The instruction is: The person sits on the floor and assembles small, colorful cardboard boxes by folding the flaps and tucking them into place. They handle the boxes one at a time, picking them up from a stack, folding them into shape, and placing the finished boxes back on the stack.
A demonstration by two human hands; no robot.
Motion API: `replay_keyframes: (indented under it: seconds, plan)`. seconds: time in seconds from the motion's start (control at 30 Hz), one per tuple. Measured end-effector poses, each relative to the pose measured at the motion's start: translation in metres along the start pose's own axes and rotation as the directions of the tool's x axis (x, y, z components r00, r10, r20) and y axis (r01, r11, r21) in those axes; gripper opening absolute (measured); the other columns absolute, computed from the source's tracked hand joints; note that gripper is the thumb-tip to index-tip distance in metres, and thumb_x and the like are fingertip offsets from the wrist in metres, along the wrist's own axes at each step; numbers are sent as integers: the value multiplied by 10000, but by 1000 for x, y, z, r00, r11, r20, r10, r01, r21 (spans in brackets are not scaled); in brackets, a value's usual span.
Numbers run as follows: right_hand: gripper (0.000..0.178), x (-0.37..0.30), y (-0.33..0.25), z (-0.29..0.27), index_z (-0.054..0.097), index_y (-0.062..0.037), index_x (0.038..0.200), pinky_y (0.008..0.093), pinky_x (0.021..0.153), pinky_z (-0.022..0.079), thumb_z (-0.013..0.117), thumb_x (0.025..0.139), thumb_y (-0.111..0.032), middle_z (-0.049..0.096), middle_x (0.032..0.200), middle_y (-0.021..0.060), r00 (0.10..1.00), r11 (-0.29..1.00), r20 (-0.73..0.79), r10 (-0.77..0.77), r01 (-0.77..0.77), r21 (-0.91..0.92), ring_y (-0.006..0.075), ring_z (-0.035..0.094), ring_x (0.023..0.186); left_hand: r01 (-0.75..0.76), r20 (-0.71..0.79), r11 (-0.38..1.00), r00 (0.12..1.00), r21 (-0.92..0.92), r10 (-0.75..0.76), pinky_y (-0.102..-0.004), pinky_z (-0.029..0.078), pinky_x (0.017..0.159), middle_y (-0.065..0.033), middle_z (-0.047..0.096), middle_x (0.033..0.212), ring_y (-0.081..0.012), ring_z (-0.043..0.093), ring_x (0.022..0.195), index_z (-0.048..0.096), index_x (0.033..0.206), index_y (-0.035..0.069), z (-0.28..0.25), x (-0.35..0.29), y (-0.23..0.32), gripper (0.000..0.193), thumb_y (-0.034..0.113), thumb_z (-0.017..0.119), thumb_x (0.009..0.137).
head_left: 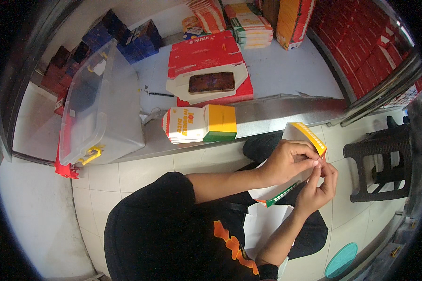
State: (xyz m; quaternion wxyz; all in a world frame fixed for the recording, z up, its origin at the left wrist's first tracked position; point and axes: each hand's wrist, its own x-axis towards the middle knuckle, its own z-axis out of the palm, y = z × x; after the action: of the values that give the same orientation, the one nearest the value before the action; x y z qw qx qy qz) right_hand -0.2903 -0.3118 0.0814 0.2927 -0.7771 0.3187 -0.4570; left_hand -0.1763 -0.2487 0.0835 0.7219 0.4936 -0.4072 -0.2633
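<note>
Over my lap I hold a partly folded paper food box (306, 136), white inside with yellow, green and red edges. My left hand (290, 160) has its fingers closed on the box's yellow upper corner. At that same corner, my right hand (318, 186) pinches the card between thumb and fingers, the fingertips of both hands nearly touching. The box's green edge (283, 194) runs below my wrists; my hands hide part of its walls. Another white card piece (262, 225) lies on my lap beneath it.
A stack of flat food cartons (199, 124) sits at the counter's metal edge. Behind it, a phone (211, 83) lies on a red carton (204, 51) near a pen (161, 94). A clear plastic bin (103, 107) stands left; a dark stool (379, 161) and teal disc (341, 260) are right.
</note>
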Motion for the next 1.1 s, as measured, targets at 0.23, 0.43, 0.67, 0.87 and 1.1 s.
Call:
replay_keyframes:
  seconds: [0.23, 0.43, 0.67, 0.87, 1.1]
  plan:
    - [512, -13, -6, 22, 455, 35, 1391, 392, 989, 409, 558, 915, -124, 512, 1295, 204, 977, 992, 212, 23, 4, -129, 332, 517, 1196, -103, -14, 990, 994, 97, 105, -314, 483, 883, -117, 618, 1074, -170, 598, 1012, 615, 1095, -29, 15, -1, 4, 215, 93, 640, 920]
    - [576, -14, 10, 24, 449, 19, 1392, 416, 1049, 366, 433, 992, -395, 539, 1312, 200, 846, 884, 522, 108, -322, 338, 351, 488, 1252, -10, -424, 811, 856, -586, -296, -290, 437, 909, -58, 579, 1000, -116, 552, 992, 512, 1072, 50, 6, 31, 9, 268, 310, 478, 1023]
    - [524, -7, 35, 1, 462, -83, 1411, 480, 1145, 252, 547, 977, -365, 492, 1431, 114, 910, -275, 413, -19, -402, 873, 252, 402, 1354, 309, 2, 522, 862, -795, -508, -372, 417, 1011, -80, 620, 1136, -193, 564, 1114, 573, 1187, 67, -2, 19, -7, 379, 361, 401, 1021]
    - [461, 8, 16, -31, 437, 48, 1364, 404, 1029, 424, 480, 1012, -246, 513, 1333, 183, 777, 307, 223, 589, -470, 827, 262, 534, 1197, -184, -8, 978, 983, -95, 184, -358, 349, 1085, -199, 499, 1367, -280, 477, 1292, 304, 1482, 4, -17, 19, 0, 595, 287, 482, 991]
    - [294, -5, 4, 5, 528, 8, 1234, 334, 1030, 402, 561, 971, -119, 567, 1287, 177, 928, 785, -19, 371, -303, 540, 246, 535, 1214, 160, 20, 968, 987, -192, -159, -332, 450, 995, -130, 596, 1256, -168, 555, 1165, 521, 1311, -44, -5, 10, -6, 450, 5, 618, 874]
